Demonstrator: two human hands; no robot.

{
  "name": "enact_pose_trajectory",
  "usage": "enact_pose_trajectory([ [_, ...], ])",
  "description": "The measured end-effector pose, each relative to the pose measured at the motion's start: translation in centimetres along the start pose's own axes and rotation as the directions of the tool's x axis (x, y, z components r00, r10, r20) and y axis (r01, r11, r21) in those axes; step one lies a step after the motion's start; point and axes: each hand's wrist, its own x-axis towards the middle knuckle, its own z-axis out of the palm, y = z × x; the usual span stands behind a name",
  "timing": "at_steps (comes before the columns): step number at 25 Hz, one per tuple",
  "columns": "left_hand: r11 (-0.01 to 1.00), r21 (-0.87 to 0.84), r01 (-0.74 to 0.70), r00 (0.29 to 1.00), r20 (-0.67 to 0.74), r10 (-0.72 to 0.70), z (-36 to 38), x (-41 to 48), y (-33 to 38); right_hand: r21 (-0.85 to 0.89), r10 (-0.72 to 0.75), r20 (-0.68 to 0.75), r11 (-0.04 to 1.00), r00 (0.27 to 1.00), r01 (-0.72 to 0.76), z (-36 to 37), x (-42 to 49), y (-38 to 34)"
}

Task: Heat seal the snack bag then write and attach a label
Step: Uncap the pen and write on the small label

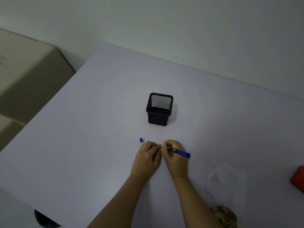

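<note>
My right hand (175,155) grips a blue and black marker (180,152), its blue rear end pointing right and its tip hidden under my fingers. My left hand (148,157) rests on the table right beside it, fingertips pinched together and touching the right hand's; whatever lies between them, possibly a small label, is hidden. The marker's blue cap (141,140) stands alone on the table just left of my left hand. A clear snack bag (227,183) lies flat at the right, with nuts (224,214) showing at its near end.
A black mesh pen holder (159,109) stands empty behind my hands on the pale lavender table (82,145). A red object (298,178) sits at the right edge. A beige appliance (28,76) stands left of the table. A dark object (44,219) lies at the near left edge.
</note>
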Motion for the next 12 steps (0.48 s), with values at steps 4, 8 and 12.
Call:
enact_pose_trajectory([
  [4,1.0,-0.004,0.006,1.0,0.001,-0.006,0.14,-0.02,-0.02,-0.006,-0.031,-0.044,1.0,0.999,0.031,-0.03,0.0,0.04],
  [8,1.0,-0.002,0.001,1.0,0.001,-0.001,0.17,-0.01,-0.11,0.001,-0.018,-0.05,1.0,0.999,0.018,0.02,0.04,0.17],
  [12,1.0,0.005,0.0,1.0,0.008,0.0,0.29,-0.03,-0.15,0.016,-0.006,-0.087,1.0,0.996,0.008,-0.03,-0.01,0.09],
])
